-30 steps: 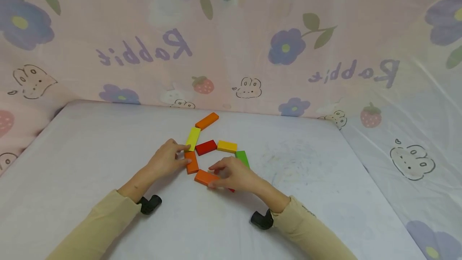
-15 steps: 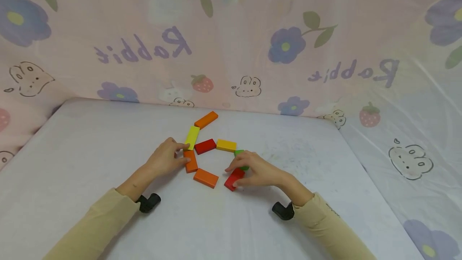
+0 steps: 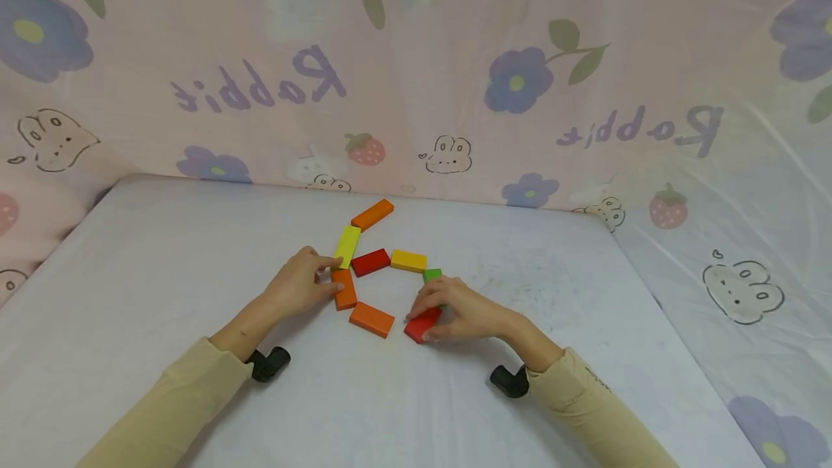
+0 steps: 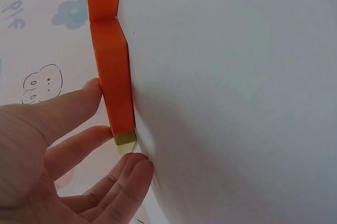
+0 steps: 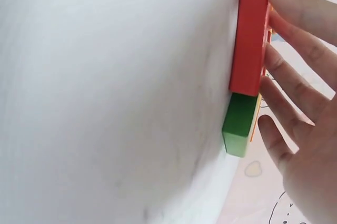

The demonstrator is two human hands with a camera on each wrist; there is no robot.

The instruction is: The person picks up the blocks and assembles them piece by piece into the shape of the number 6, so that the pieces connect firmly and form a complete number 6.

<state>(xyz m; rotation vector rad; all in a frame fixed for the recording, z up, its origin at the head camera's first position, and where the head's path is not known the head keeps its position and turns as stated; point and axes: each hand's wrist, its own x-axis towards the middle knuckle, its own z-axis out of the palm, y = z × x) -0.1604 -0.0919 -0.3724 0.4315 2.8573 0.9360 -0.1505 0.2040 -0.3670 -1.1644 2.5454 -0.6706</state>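
Note:
Rectangular toy blocks form a chain shaped like a 6 in the head view. My left hand (image 3: 299, 284) touches the lime-yellow block (image 3: 348, 241) with a fingertip, its thumb resting on the upright orange block (image 3: 347, 297) just below. With thumb and fingers, my right hand (image 3: 466, 310) pinches the red block (image 3: 421, 326) at the lower right. That hand partly covers the green block (image 3: 432, 275); the right wrist view shows green against the red block's end. A slanted orange block (image 3: 372, 319) lies between the hands, a small gap separating it from the red one.
An orange block (image 3: 373, 214) tops the chain. A second red block (image 3: 370, 263) and a golden-yellow block (image 3: 408, 261) form the loop's upper side. Everything lies on a white-covered table (image 3: 260, 417), with a printed curtain (image 3: 416, 92) behind. Black wrist-worn pieces (image 3: 510, 381) hang by both cuffs.
The right hand has gone from the slanted orange block rightward to the red block, and its fingers have since settled closer round it. The left hand stays in place.

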